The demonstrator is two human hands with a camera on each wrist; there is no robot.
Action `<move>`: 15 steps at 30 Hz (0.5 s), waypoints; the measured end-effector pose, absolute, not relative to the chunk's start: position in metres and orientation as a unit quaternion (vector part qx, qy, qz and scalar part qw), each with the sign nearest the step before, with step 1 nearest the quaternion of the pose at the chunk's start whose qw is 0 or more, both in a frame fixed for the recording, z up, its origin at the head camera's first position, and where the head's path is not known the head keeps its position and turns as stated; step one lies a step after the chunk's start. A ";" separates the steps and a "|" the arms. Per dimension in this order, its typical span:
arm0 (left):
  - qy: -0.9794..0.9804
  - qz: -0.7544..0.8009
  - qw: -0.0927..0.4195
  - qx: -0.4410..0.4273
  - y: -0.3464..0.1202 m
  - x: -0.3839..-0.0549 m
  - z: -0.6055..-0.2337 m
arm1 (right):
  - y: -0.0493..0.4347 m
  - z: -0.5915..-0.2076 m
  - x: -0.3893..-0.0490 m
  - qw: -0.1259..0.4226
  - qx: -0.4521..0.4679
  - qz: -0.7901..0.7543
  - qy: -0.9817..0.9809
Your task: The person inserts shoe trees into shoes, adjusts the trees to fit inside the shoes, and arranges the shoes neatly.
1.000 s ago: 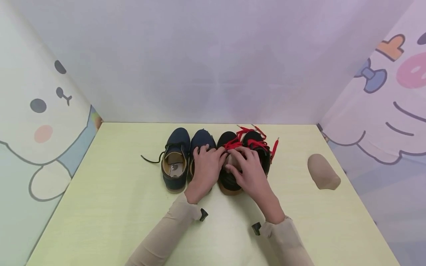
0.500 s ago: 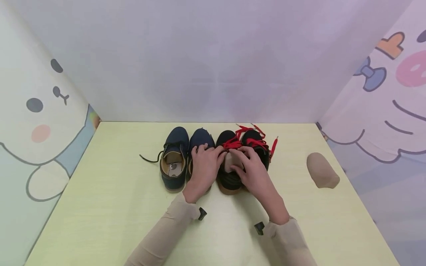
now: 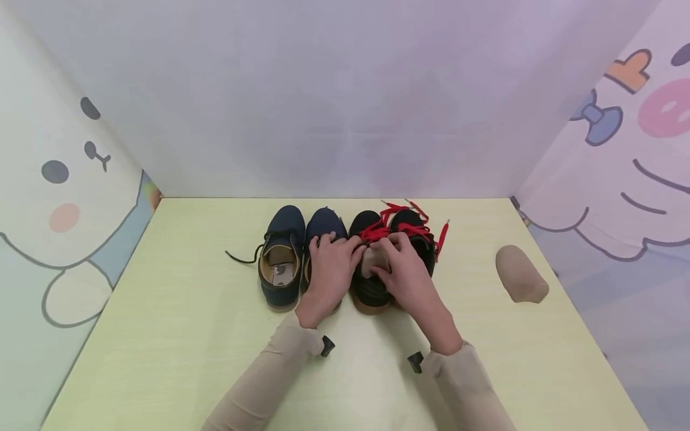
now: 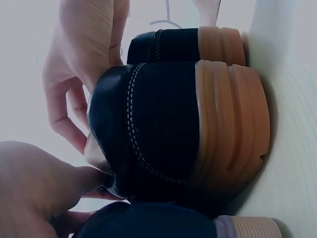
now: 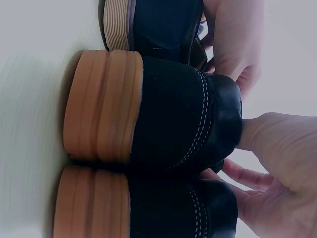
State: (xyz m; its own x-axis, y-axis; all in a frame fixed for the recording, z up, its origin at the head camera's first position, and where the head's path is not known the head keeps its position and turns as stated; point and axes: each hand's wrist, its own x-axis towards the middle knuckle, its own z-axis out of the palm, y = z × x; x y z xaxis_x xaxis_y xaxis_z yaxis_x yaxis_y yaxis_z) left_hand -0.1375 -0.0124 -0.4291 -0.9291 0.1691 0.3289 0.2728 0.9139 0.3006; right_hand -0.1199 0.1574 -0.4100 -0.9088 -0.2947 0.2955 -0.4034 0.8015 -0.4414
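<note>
Two black shoes with red laces stand side by side, toes away. My right hand (image 3: pixel 408 272) pinches a beige toe-shaped insert (image 3: pixel 374 260) in the opening of the left black shoe (image 3: pixel 371 293). A sliver of that insert (image 4: pixel 94 151) shows above the collar in the left wrist view. My left hand (image 3: pixel 330 266) holds the same shoe's left collar with thumb and fingers and partly covers the right navy shoe (image 3: pixel 325 221). In the right wrist view, my right thumb dips behind the heel collar of the left black shoe (image 5: pixel 171 109). The right black shoe (image 3: pixel 404 220) is partly hidden by my right hand.
A left navy shoe (image 3: pixel 283 287) stands at the row's left end, its dark lace trailing on the table (image 3: pixel 178 335). A second beige insert (image 3: pixel 520 275) lies on the right. Red laces (image 3: pixel 442 239) spread beside and beyond the black shoes. A pale wall (image 3: pixel 345 120) rises behind.
My right hand has shifted slightly over the left black shoe, its fingers closing on the beige insert, which shows more. My left hand keeps its place. The view has shifted a little.
</note>
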 end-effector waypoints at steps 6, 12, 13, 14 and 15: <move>-0.967 -0.178 0.146 -0.110 -0.013 -0.137 -0.427 | 0.150 -0.406 -0.119 0.120 0.180 0.201 -0.956; -0.968 -0.169 0.148 -0.113 -0.012 -0.137 -0.427 | 0.148 -0.404 -0.120 0.127 0.175 0.186 -0.958; -0.968 -0.169 0.149 -0.114 -0.012 -0.137 -0.427 | 0.147 -0.403 -0.120 0.125 0.173 0.185 -0.959; -0.967 -0.169 0.151 -0.115 -0.012 -0.137 -0.427 | 0.147 -0.403 -0.120 0.124 0.172 0.183 -0.960; -0.967 -0.169 0.154 -0.116 -0.012 -0.137 -0.427 | 0.146 -0.402 -0.121 0.122 0.171 0.183 -0.960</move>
